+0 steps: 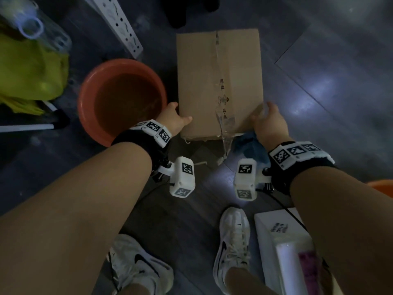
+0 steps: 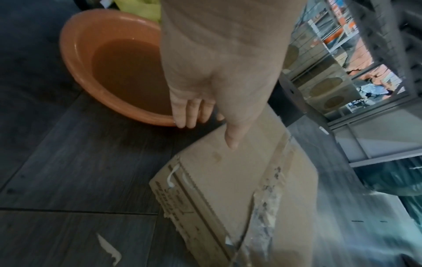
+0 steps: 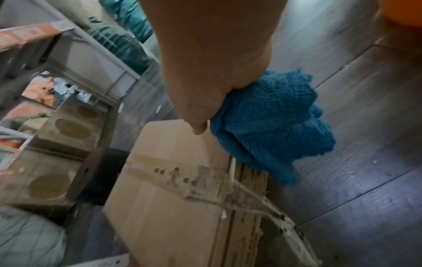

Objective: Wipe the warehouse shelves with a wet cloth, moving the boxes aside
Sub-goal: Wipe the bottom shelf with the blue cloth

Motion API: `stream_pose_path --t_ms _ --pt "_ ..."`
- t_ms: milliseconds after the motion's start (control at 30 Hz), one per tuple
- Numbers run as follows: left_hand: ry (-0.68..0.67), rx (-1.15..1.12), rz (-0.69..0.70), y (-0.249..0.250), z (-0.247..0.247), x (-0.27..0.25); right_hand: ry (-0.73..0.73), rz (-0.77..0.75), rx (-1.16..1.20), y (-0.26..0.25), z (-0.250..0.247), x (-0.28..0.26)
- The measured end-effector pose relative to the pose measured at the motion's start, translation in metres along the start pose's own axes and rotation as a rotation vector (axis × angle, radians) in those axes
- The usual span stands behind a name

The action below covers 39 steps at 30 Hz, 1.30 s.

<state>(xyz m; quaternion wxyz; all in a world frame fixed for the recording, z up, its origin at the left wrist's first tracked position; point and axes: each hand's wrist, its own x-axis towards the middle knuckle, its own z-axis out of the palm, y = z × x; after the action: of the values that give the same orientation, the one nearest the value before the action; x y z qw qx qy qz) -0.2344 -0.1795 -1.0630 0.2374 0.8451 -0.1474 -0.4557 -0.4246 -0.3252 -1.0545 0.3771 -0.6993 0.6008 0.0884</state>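
Head view: both hands on a cardboard box [image 1: 219, 81] over the dark floor [image 1: 319, 71]

Left hand [image 1: 173, 120] grips the box's lower-left edge, thumb lying flat on the top face, fingers [image 2: 189, 115] together and curled down over the side; right hand [image 1: 269, 122] takes the lower-right edge, thumb on top, and its fingers are clamped on a bunched blue cloth [image 3: 271, 124] that hangs below the palm beside the box corner; loose clear tape [image 1: 223, 116] runs down the box's middle and trails off its near end; centre-left of the frame, just beside the box, sits an orange basin [image 1: 85, 103] with murky water in it; white shoes [image 1: 232, 241] at the bottom; a white box [image 1: 274, 233] lies lower right.
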Motion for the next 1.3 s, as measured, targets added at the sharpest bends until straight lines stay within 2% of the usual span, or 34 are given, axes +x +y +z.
stream_pose_path --t_ms 133,300,367,467,667,767,867,933,1000,1033,1100,1167,1300 --pt "0.062 0.029 0.021 0.025 -0.044 -0.039 0.107 -0.019 0.045 -0.044 -0.023 -0.04" --pt "0.117 0.049 0.103 0.066 -0.123 -0.11 0.055 -0.132 0.12 -0.121 -0.062 -0.09" --pt "0.119 0.029 0.145 0.078 -0.154 -0.139 -0.033 -0.181 0.186 -0.16 -0.079 -0.118" --pt "0.129 -0.092 0.193 0.096 -0.206 -0.188 -0.18 -0.316 0.286 -0.228 -0.108 -0.166" --pt "0.035 -0.348 0.392 0.133 -0.302 -0.297 -0.378 -0.773 0.31 -0.354 -0.16 -0.258" --pt "0.16 -0.316 0.472 0.137 -0.348 -0.343 -0.468 -0.92 0.301 -0.404 -0.175 -0.303" --pt "0.412 -0.327 0.426 0.134 -0.383 -0.367 -0.485 -1.046 0.259 -0.438 -0.18 -0.331" --pt "0.533 -0.319 0.402 0.129 -0.402 -0.381 -0.526 -1.093 0.234 -0.452 -0.181 -0.349" --pt "0.643 -0.242 0.412 0.127 -0.419 -0.395 -0.565 -1.15 0.131 -0.462 -0.179 -0.361" --pt "0.682 -0.218 0.422 0.127 -0.426 -0.402 -0.53 -1.187 0.031 -0.466 -0.177 -0.365" --pt "0.742 -0.207 0.434 0.126 -0.438 -0.416 -0.419 -1.171 -0.115 -0.474 -0.177 -0.373" --pt "0.791 -0.221 0.448 0.123 -0.449 -0.424 -0.32 -1.128 -0.106 -0.481 -0.178 -0.379" --pt "0.848 -0.253 0.445 0.117 -0.458 -0.433 -0.381 -1.092 0.068 -0.488 -0.176 -0.384"
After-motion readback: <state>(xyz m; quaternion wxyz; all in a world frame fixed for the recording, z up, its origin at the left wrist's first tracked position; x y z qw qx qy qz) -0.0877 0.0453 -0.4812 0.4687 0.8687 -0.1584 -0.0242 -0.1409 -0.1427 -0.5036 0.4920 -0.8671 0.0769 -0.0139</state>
